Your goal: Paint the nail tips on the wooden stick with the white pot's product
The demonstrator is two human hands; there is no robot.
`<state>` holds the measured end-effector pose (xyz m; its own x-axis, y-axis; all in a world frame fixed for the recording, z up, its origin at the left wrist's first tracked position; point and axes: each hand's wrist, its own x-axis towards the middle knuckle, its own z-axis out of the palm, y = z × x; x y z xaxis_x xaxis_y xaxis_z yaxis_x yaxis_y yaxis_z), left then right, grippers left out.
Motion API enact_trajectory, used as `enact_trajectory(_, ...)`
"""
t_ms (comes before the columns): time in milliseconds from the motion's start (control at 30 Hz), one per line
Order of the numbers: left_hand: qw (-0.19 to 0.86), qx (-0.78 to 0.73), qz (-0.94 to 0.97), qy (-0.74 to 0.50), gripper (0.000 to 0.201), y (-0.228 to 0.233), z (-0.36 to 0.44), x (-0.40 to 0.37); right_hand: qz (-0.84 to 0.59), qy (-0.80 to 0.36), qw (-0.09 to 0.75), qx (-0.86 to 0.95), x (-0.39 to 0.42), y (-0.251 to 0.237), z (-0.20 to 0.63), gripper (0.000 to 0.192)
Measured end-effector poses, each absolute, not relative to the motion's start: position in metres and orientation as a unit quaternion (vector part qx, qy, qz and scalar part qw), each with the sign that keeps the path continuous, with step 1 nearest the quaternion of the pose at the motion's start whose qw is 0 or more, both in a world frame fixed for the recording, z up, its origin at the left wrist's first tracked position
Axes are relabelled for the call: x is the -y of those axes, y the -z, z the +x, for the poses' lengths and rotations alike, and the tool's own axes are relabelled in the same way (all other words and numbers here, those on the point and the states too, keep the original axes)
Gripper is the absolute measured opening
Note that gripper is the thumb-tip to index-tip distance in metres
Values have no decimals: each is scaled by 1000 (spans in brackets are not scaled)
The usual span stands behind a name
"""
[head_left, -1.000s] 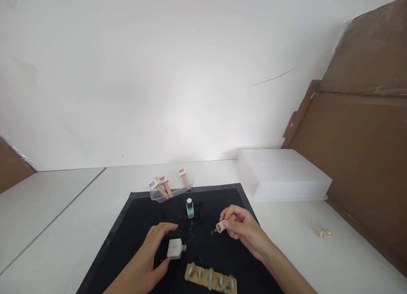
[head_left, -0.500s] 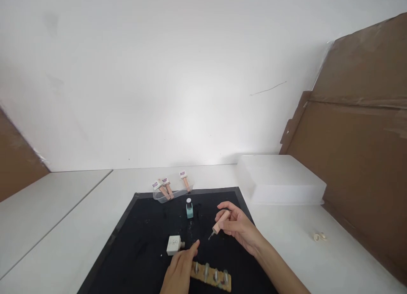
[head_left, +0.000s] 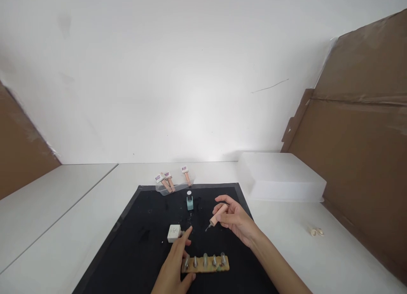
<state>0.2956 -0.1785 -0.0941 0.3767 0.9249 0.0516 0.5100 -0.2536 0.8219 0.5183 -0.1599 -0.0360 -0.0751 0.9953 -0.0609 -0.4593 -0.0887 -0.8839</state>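
Note:
My right hand point(head_left: 237, 222) pinches a pale pink nail polish cap point(head_left: 218, 214), its thin brush slanting down to the left in the air above the black mat point(head_left: 140, 251). Low on the mat, my left hand point(head_left: 174, 264) grips the left end of a tan strip point(head_left: 209, 266) between thumb and fingers, index finger stretched forward. Several nail tips point(head_left: 205, 260) stand in a row along that strip. Just beyond the left fingers is a white square bottle point(head_left: 174, 233) lying on its side, its neck pointing right. A teal nail polish bottle point(head_left: 190, 202) stands upright farther back.
Behind the mat, a clear tray point(head_left: 165, 191) holds several pink sticks with labels point(head_left: 171, 183). A white plastic bin point(head_left: 280, 175) sits upside down at the back right. Two small cream rings point(head_left: 314, 232) lie on the white table. Cardboard point(head_left: 356, 128) stands on the right.
My left hand has taken hold of the strip's left end, and the strip lies straighter across. My right hand has shifted slightly left with the cap and brush. The view has tilted a little.

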Motion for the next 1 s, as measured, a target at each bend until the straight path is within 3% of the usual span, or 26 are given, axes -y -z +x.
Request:
enact_trajectory(167, 390, -487, 722, -298, 76, 91, 287, 194, -380, -624, 569, 377, 161, 35, 518, 42)
enact_trajectory(367, 474, -469, 609, -430, 66, 97, 291, 208, -391, -600, 569, 405, 166, 26, 522, 42)
enact_trajectory(533, 509, -459, 495, -534, 78, 102, 299, 204, -382, -606, 563, 413, 174, 26, 525, 39)
enact_trajectory(1000, 532, -519, 404, -533, 67, 107, 303, 196, -404, -611, 531, 426, 169, 51, 527, 29)
